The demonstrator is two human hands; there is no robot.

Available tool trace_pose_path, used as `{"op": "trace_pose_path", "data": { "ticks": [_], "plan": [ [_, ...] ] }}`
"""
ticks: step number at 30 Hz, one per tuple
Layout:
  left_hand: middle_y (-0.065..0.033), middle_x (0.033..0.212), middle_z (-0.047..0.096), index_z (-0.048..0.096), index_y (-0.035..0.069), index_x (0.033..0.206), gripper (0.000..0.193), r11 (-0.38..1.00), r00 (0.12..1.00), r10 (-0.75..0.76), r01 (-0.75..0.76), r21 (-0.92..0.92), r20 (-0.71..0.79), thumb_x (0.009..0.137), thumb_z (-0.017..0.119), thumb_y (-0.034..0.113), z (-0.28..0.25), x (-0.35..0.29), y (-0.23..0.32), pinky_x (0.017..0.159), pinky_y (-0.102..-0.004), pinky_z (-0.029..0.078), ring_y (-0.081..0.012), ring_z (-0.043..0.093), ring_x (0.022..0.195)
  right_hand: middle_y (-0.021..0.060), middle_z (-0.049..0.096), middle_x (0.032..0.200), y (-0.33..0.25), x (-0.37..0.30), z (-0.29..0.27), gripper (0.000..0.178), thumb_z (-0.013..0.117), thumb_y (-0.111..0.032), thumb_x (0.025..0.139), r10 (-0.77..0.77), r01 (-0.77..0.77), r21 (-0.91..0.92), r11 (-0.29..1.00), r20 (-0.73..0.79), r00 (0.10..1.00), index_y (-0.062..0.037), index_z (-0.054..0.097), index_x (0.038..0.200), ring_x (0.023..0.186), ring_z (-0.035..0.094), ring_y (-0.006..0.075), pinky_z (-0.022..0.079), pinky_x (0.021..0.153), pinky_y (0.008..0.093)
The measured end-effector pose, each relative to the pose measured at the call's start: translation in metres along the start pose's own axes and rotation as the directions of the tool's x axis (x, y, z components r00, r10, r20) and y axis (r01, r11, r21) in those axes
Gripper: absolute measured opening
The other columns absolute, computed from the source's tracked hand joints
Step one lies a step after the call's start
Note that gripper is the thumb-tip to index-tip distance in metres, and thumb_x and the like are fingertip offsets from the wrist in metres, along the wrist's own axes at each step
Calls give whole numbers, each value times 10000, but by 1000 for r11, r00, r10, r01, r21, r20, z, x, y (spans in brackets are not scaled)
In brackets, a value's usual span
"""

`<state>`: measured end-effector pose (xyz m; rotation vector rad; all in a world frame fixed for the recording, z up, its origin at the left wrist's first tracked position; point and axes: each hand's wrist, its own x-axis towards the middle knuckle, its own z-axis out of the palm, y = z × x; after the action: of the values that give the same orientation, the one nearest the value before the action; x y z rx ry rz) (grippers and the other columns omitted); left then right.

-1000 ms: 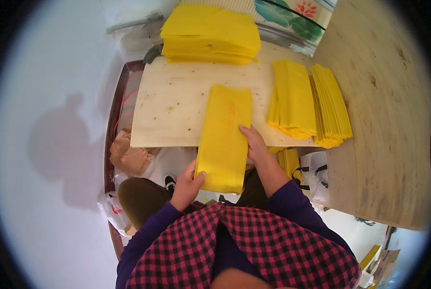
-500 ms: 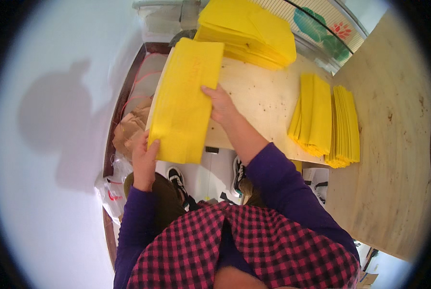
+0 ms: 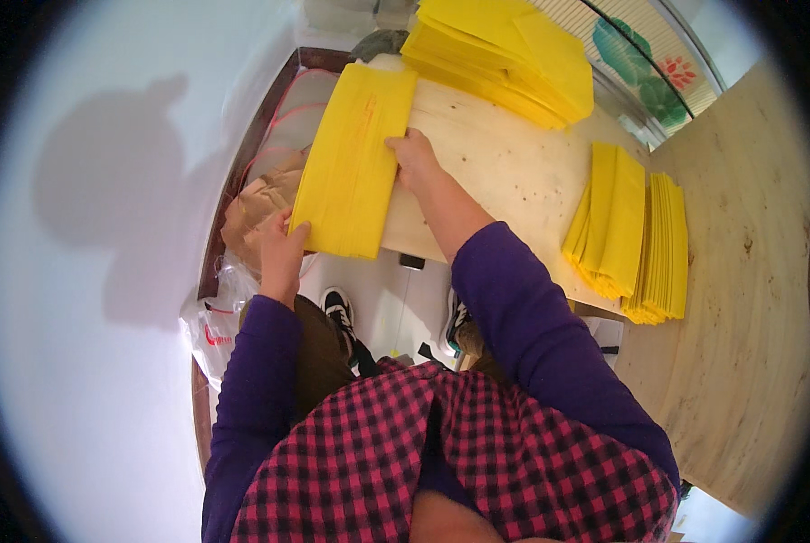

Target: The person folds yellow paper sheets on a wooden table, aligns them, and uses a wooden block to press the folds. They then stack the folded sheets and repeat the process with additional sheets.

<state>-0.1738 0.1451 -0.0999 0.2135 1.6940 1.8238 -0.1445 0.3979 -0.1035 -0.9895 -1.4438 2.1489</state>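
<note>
Between my two hands lies a long, flat bundle of folded yellow cloth-like material (image 3: 352, 167) with faint red marks on its upper face. My left hand (image 3: 283, 249) is closed on its near left corner, the thumb on top. Along the right long edge, my right hand (image 3: 414, 161) grips the bundle, thumb above and the other fingers mostly hidden. The bundle is over the left end of the pale wooden table (image 3: 486, 195), its near end around the table's front edge. I cannot tell whether its underside touches the wood.
A large stack of yellow sheets (image 3: 505, 63) stands at the back. Two folded yellow bundles, one (image 3: 609, 217) beside the other (image 3: 666, 249), sit at the right by an upright wooden panel (image 3: 740, 271). Brown paper (image 3: 256, 213) and a plastic bag (image 3: 213, 330) lie left, near the wall (image 3: 88, 389).
Both hands have carried the yellow bundle slightly away from me and left relative to the table. Its near end sticks out less past the front edge. The view has shifted a little.
</note>
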Motion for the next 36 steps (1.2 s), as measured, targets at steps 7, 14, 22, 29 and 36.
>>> {"op": "trace_pose_path", "data": {
  "ticks": [7,14,22,29,36],
  "plan": [
    [-100,1007,596,492,-34,1147,357,982,986,128,-111,152,-105,804,541,48,-3,7,-11,735,-252,462,-152,579,851,167,588,1035,-1,-3,-3,375,549,-21,772,-45,44,-33,998,-34,998,63,474,1130,885,601,269,501,734,351],
    [-84,1049,577,538,-32,1127,351,923,963,271,-260,284,2,795,598,63,-10,12,-18,830,-268,427,-158,540,954,140,587,1063,-20,-74,-57,406,601,-134,793,-323,210,-484,849,-163,932,25,493,1151,976,568,221,456,833,296],
    [-145,1148,526,521,-51,1132,374,862,910,405,-349,366,-86,812,604,123,-21,19,-27,892,-312,403,-219,513,1023,107,622,1001,-54,-212,-226,281,599,-117,814,-622,299,-667,683,-314,718,-4,566,1068,952,587,182,466,832,296],
    [-179,1154,483,508,-61,1118,341,436,637,770,-503,747,-20,806,540,72,19,-32,14,902,-353,395,-274,450,1091,87,592,1049,-55,-310,-327,262,529,-118,874,-567,141,-590,795,-640,519,26,552,1092,989,542,148,403,892,266],
    [-85,1041,560,526,-6,1115,282,652,785,565,-614,446,255,835,519,25,109,-75,23,810,-269,423,-155,533,909,116,619,984,-41,-313,-376,257,575,-151,826,-614,113,-618,778,-711,344,-1,589,1034,920,588,200,445,827,301]
  ]
}}
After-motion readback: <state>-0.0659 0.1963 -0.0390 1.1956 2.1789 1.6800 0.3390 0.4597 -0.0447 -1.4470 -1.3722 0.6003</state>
